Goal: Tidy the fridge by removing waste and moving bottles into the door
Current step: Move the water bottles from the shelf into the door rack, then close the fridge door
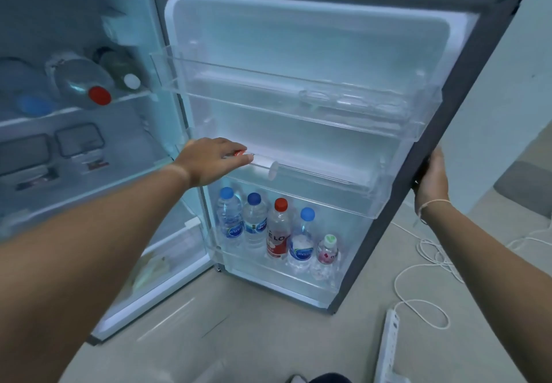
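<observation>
Red-capped item (239, 153): sitting at the left end of the middle door shelf (328, 187), mostly hidden under the fingers; only a glimpse of red and white showing, so bottle or waste impossible to tell. Probably being set down or picked up at the hinge-side corner.

Left hand (213, 160): reaching palm-down over that shelf's front rail, fingers curled loosely over the red-capped item; firmness of hold impossible to tell.

Right hand (430, 182): wrapping closed around the outer edge of the fridge door (493, 113), likely steadying it open.

Bottom door shelf (277, 281): carrying five upright bottles in a row from the left end toward the middle: two blue-capped water bottles (242, 224), one red-capped bottle (277, 230), another blue-capped bottle (301, 245), one small pink bottle (327, 251). Right end remaining free.

Top door shelf (298, 113): holding nothing but a clear moulded tray.

Fridge interior shelf (74, 110): bottles lying on their sides, caps facing outward, one red cap (100, 95), one white (132, 81), seemingly awaiting transfer.
</observation>
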A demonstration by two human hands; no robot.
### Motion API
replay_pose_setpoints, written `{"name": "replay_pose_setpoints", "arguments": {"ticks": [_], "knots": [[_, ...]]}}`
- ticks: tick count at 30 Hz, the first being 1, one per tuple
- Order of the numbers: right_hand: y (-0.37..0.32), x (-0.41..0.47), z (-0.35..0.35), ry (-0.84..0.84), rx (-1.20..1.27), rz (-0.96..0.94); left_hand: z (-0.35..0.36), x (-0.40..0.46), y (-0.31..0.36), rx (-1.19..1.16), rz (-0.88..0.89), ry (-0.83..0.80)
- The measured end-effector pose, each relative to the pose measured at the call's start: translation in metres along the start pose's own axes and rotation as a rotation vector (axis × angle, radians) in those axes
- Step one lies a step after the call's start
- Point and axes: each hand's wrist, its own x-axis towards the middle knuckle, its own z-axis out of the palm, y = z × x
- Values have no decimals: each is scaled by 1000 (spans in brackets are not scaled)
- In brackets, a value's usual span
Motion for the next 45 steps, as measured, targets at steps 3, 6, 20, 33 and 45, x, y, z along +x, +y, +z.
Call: {"name": "replay_pose_setpoints", "arguments": {"ticks": [3, 6, 20, 33, 45], "knots": [[9, -6, 0, 22, 21, -14, -1, -5, -4, 4, -4, 9], [20, -18, -2, 51, 61, -15, -4, -14, -7, 19, -10, 13], [75, -158, -17, -73, -16, -41, -24, -126, 35, -109, -121, -22], [-33, -255, 58, -553, -163, -329, -120, -241, 12, -496, -447, 376], [-151, -291, 190, -804, -341, -743, -227, -274, 50, -254, -331, 511]]}}
